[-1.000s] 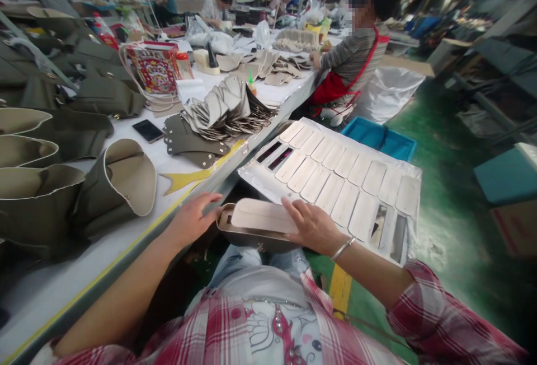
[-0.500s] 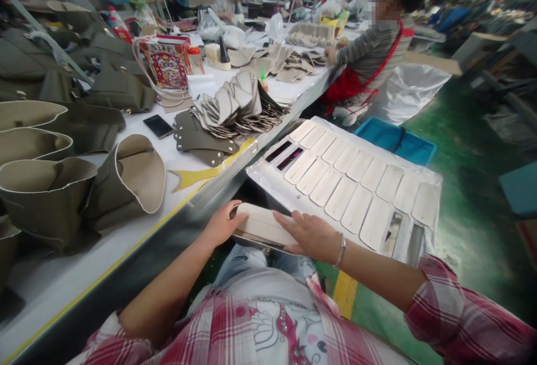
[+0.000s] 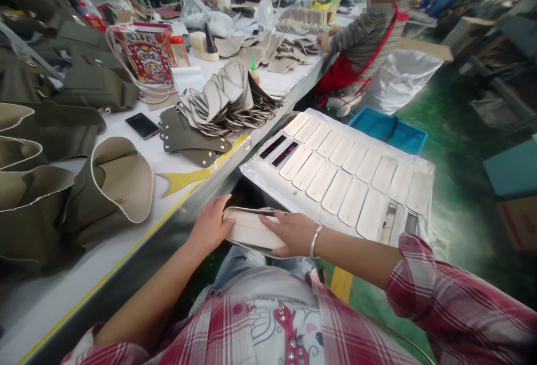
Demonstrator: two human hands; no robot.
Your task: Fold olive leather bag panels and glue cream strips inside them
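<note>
Presently, the left hand (image 3: 210,225) has its grip half curled around the left end of the case (image 3: 247,209), the thumb on the pale panel (image 3: 247,227) in its mouth. The right hand (image 3: 291,233) has its grip bent over the case's right end, fingers lying on this same panel. The case is above the lap (image 3: 235,264). Left of the case runs the bench (image 3: 100,258) edge, with a dark gap between; the board (image 3: 257,170) is just beyond it, and green floor (image 3: 453,191) farther right.
</note>
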